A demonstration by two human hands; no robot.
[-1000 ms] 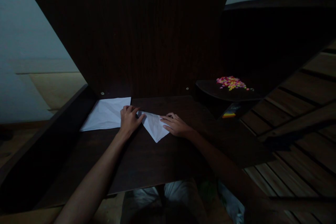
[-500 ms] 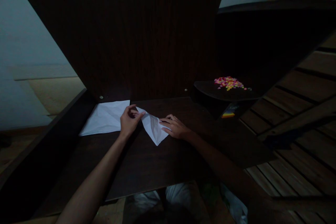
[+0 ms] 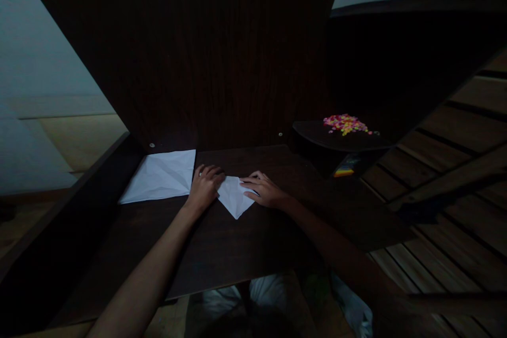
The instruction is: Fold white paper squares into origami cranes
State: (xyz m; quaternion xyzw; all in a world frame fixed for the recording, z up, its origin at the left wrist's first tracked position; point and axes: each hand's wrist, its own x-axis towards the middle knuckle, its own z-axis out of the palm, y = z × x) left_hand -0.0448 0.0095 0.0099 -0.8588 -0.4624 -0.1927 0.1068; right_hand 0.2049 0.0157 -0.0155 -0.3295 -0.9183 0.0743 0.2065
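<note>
A small folded sheet of white paper (image 3: 236, 199) lies on the dark desk between my hands, one corner pointing toward me. My left hand (image 3: 205, 188) lies palm down at its left corner, fingers slightly bent and apart, pressing on the paper and covering that corner. At the right corner my right hand (image 3: 264, 190) rests with fingers stretched out on the sheet. Both hands are open. Just left of my left hand is a larger white sheet or stack of paper (image 3: 160, 175) with creases across it.
Small colourful beads (image 3: 346, 124) are heaped on a rounded corner shelf (image 3: 317, 135) at the right. Beneath it stands a small item with a yellow-orange edge (image 3: 344, 172). A dark board (image 3: 59, 227) borders the desk (image 3: 225, 259) at left; a tall panel (image 3: 222, 63) rises behind.
My left hand has gone from pinching the raised left flap of the folded paper to lying down on it, the flap now flat. My right hand has stayed in place.
</note>
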